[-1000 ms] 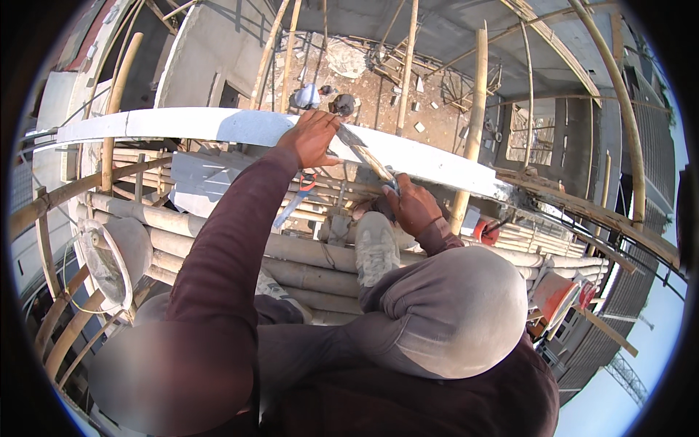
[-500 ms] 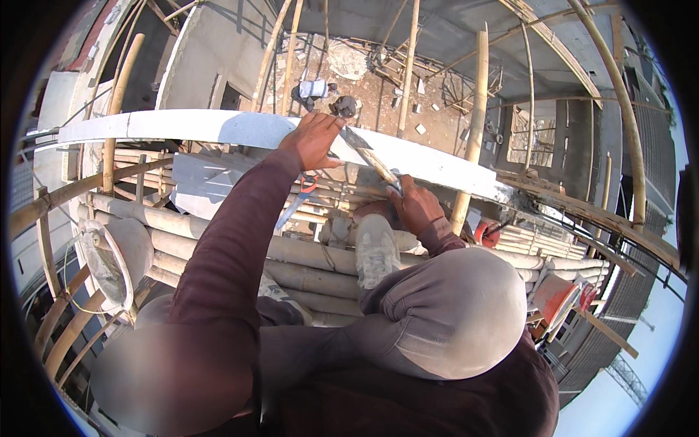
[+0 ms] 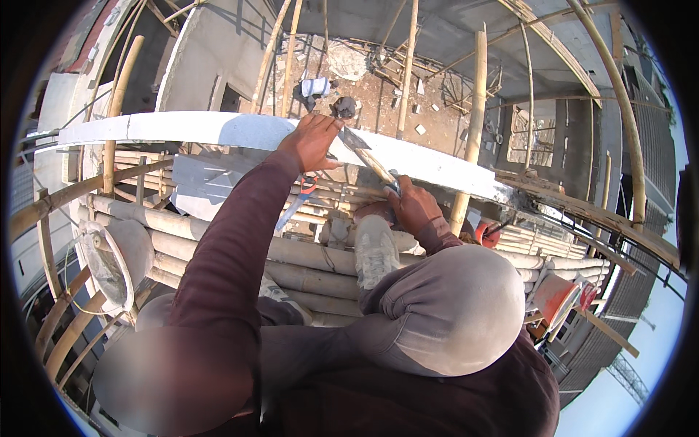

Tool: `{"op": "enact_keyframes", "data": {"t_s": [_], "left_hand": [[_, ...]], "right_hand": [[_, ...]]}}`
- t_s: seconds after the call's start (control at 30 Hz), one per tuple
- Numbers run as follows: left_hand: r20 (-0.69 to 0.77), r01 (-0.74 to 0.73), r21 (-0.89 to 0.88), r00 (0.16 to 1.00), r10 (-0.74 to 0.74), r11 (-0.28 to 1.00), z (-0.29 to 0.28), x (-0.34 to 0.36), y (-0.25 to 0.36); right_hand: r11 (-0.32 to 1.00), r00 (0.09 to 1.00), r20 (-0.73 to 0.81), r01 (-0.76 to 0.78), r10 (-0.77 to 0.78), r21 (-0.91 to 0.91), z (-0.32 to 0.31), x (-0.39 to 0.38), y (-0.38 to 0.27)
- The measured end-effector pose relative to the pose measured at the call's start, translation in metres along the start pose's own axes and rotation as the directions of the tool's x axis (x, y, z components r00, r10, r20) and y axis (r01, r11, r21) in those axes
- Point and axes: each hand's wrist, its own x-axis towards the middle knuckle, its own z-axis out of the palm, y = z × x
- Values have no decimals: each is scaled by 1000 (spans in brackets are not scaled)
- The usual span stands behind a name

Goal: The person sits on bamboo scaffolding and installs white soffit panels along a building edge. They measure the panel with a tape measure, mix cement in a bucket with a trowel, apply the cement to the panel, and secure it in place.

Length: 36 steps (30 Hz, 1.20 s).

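Observation:
A long white block wall top (image 3: 429, 164) runs across in front of me. My left hand (image 3: 314, 140) lies over it, fingers stretched across the top and thumb pointing right along the near edge. Closed around the handle of a long narrow tool (image 3: 376, 167), my right hand (image 3: 417, 206) stays on the near side of the wall. The tool slants up and left across the wall top. Its far end is dark grey and lies just right of my left fingers; its middle is pale. Its exact kind cannot be told.
Below my left forearm, a handsaw (image 3: 298, 202) with an orange-and-black handle hangs by the bamboo poles (image 3: 313, 271). A mortar-stained bucket (image 3: 116, 264) is at left, a red bucket (image 3: 555, 300) at right. Upright bamboo (image 3: 475, 131) stands nearby. People (image 3: 316, 89) are far below.
My right hand and the tool have shifted very slightly left. My left hand keeps its place on the wall. Far below, the person in a white top has moved a little.

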Motion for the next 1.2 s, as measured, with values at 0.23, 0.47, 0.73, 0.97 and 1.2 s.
{"op": "enact_keyframes", "data": {"t_s": [0.23,0.47,0.73,0.97,1.2], "left_hand": [[59,34,66,998,-38,997,-5,-4,1],[-105,-83,-7,991,82,997,4,5,-3],[-13,-2,-29,1000,2,1000,-4,-4,-2],[-89,-76,-66,994,70,995,3,6,-1],[-54,-29,-50,998,27,998,-6,-1,1]], "right_hand": [[957,942,-285,232,-176,177,-17,-18,-16],[999,1000,3,-26,26,31,-4,-4,4],[833,873,-387,-39,297,552,-42,-112,97],[159,543,36,-307,839,938,-65,-176,313],[406,737,160,-524,657,749,-24,-96,290]]}}
